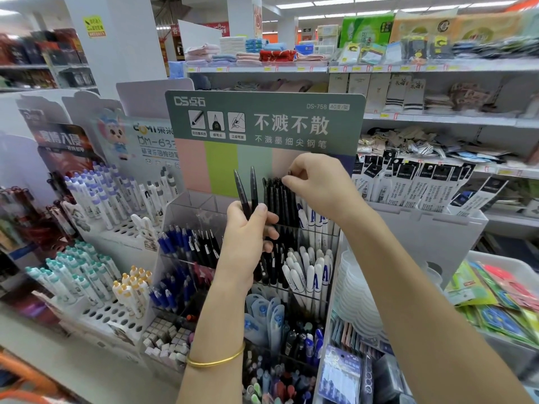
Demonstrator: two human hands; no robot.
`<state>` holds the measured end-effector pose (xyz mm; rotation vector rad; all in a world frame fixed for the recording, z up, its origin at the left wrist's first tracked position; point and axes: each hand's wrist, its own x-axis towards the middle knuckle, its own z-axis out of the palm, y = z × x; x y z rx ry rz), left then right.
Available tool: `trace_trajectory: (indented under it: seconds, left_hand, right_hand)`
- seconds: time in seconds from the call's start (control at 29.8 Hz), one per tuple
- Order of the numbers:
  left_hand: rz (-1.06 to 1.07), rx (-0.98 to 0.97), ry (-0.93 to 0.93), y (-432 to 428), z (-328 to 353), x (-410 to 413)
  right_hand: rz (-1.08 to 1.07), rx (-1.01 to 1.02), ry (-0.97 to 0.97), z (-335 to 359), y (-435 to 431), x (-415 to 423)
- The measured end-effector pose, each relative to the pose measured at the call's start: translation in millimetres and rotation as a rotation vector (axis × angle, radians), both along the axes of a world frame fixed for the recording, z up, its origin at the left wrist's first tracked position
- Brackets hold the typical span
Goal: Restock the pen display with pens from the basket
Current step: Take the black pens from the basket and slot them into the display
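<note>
A clear tiered pen display (186, 205) with a green header card stands in front of me. My left hand (248, 237) grips two black pens (246, 189) that stick upright above my fingers, in front of the display's top tier. My right hand (318, 182) pinches the top of a black pen at the bunch of black pens (277, 196) standing in the top tier's compartment. White pens with a blue letter (313, 220) stand right of that bunch. The basket is not in view.
Lower tiers hold blue, black and white pens (303, 272). White pen stands (96, 199) with several capped pens fill the left. Hanging refill packs (423, 185) and a bin of coloured packets (501, 298) sit to the right. Store shelves run behind.
</note>
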<state>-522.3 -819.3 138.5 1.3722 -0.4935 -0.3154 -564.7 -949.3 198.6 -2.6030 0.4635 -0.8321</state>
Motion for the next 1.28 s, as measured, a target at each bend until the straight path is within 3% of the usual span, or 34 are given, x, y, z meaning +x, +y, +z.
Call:
trace_trajectory:
  seconds: [0.2,0.27,0.37,0.44,0.57,0.74,0.84,1.11,1.28]
  left_hand:
    - [0.027,-0.027,-0.016,-1.1,-0.4,1.4]
    - [0.019,-0.02,-0.051,-0.5,-0.9,0.7]
    - [-0.011,-0.024,-0.095,0.3,1.0,-2.2]
    - [-0.039,-0.033,-0.117,-0.1,3.8,-3.7]
    - [-0.109,-0.019,-0.164,-3.6,7.3,-5.2]
    - [-0.036,-0.055,-0.071,-3.1,4.1,0.0]
    - [0.065,-0.062,-0.048,-2.7,1.0,7.6]
    - [0.114,-0.077,-0.028,-4.0,-4.1,10.4]
    - [0.151,-0.043,-0.046,-8.1,-4.1,12.9]
  right_hand:
    - [-0.038,-0.078,0.113,3.2,-11.4,3.1]
    - [-0.003,-0.014,0.016,0.7,-10.4,1.7]
    - [0.061,0.107,-0.339,4.9,-1.3,-6.3]
    - [0.12,0.108,-0.33,9.6,3.3,-9.5]
    - [0.251,0.145,-0.125,9.6,8.6,-11.1]
    - [0.097,0.265,-0.343,10.4,5.9,-10.2]
    - [-0.021,0.183,-0.453,11.4,3.9,-8.7]
    - [-0.07,-0.136,-0.516,5.5,9.7,-4.8]
    - [-0.009,-0.15,-0.37,-1.7,9.5,-5.0]
